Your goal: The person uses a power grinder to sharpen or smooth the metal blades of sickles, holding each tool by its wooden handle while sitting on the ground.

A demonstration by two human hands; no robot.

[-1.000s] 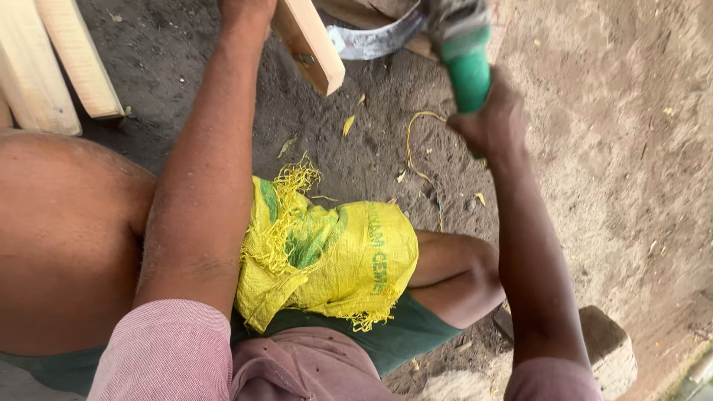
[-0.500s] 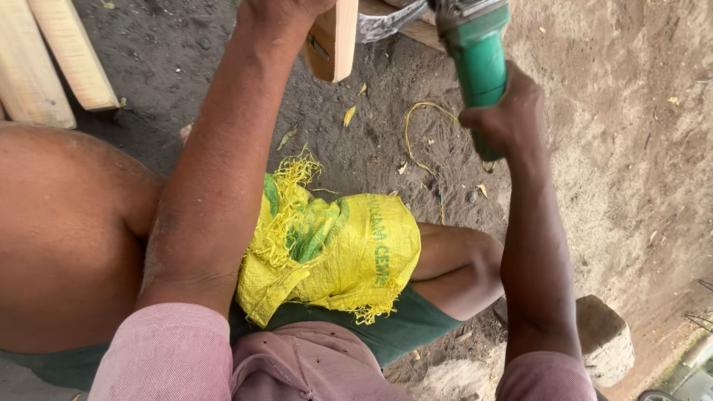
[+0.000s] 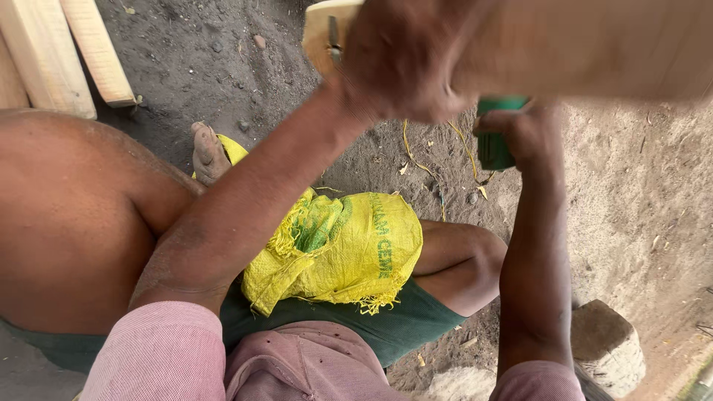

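The left hand (image 3: pixel 408 63) now grips a pale wooden piece (image 3: pixel 594 44), lifted much nearer to the camera than one second ago, so it fills the far right of the view. The right hand (image 3: pixel 527 134) stays closed around the green power tool (image 3: pixel 496 145), now half hidden under the wood. A yellow woven sack (image 3: pixel 342 252) lies on the lap.
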